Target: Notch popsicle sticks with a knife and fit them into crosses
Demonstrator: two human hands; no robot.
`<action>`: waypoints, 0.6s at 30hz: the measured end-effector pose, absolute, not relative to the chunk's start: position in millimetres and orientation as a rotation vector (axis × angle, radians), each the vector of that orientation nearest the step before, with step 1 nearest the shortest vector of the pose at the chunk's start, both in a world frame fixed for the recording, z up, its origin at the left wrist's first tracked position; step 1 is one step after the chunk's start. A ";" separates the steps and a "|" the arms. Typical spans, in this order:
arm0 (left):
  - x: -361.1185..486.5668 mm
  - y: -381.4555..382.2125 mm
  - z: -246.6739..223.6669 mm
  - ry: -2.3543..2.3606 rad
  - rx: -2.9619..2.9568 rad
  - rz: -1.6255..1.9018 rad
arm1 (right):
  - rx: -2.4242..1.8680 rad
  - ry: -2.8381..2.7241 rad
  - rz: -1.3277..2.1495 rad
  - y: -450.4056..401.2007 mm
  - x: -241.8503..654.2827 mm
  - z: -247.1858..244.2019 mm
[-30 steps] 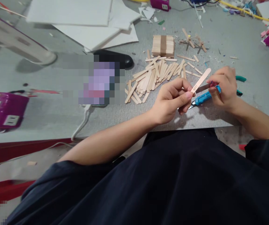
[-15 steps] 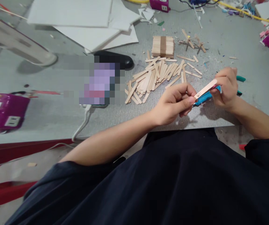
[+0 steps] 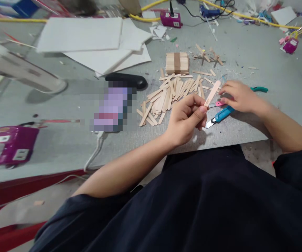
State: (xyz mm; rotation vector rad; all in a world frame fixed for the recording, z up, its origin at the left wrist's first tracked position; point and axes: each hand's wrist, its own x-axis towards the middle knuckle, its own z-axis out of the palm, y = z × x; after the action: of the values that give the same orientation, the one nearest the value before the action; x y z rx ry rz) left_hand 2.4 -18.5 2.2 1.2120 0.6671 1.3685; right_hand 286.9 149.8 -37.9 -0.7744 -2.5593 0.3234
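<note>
Pinched between the thumb and fingers of my left hand (image 3: 186,119) is a wooden craft stick (image 3: 213,93), tilted up to the right. My right hand (image 3: 241,96) is just right of the stick, fingers bent and apart from the thumb. Its thumb is close to a slim pink-handled tool (image 3: 219,103) with a thin metal end; whether they touch I cannot tell. Under that hand lies a blue utility knife (image 3: 223,113), its blade pointing toward my left hand. Part of a green-handled tool (image 3: 260,89) shows behind my right wrist.
Loose craft sticks (image 3: 166,96) are heaped left of my hands, behind them a banded bundle (image 3: 177,63). Small stick assemblies (image 3: 208,56) stand farther back. A blurred-out phone (image 3: 111,106), white boards (image 3: 80,35), a black object (image 3: 126,81) and a purple power socket (image 3: 11,145) are to the left.
My right hand has come away from the craft stick and lowered toward the tools. The stick, still in my left hand, points more steeply upward. The camera view has tilted up.
</note>
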 end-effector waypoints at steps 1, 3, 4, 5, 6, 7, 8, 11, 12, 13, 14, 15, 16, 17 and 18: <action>2.0 -17.5 1.1 0.682 1.212 1.381 | -0.828 -2.569 0.274 157.9 302.8 -33.3; 1.6 -16.1 -1.2 0.719 1.203 1.414 | -1.052 -2.574 0.218 176.5 343.4 -21.5; 1.8 -15.5 -2.2 0.736 1.198 1.426 | -1.148 -2.624 0.223 186.1 365.1 -16.0; 2.2 -15.0 -3.3 0.746 1.194 1.436 | -1.197 -2.644 0.229 195.2 385.2 -11.6; 2.9 -14.5 -4.4 0.750 1.190 1.442 | -1.220 -2.660 0.240 203.3 402.5 -9.0; 3.7 -14.0 -5.4 0.753 1.186 1.445 | -1.237 -2.679 0.264 210.1 415.9 -8.3; 4.6 -13.6 -6.4 0.758 1.179 1.445 | -1.262 -2.700 0.329 215.2 425.0 -9.4; 6.2 -12.9 -7.9 0.792 1.146 1.428 | -1.287 -2.655 0.404 221.6 429.6 -20.8; 6.1 -13.1 -7.3 0.807 1.136 1.414 | -1.301 -2.620 0.379 221.6 425.7 -25.4; 5.8 -13.6 -6.0 0.819 1.128 1.406 | -1.313 -2.585 0.346 221.0 420.5 -29.6; 5.3 -14.4 -3.8 0.830 1.121 1.409 | -1.325 -2.551 0.313 219.9 414.3 -32.9; 4.9 -15.5 -0.9 0.841 1.111 1.424 | -1.335 -2.521 0.286 218.2 407.4 -34.9; 4.8 -17.0 2.9 0.849 1.098 1.451 | -1.342 -2.495 0.265 215.5 399.8 -35.5; 5.3 -18.8 7.1 0.850 1.083 1.483 | -1.340 -2.467 0.244 211.4 391.1 -34.5; 6.8 -21.2 11.6 0.840 1.064 1.509 | -1.325 -2.442 0.224 205.5 381.1 -32.3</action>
State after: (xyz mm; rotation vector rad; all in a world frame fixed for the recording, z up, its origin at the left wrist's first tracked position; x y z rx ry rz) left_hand 6.8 -21.2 11.6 1.0637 0.8398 1.5090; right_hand 381.1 205.5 -32.3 -1.3252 -2.4421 0.2240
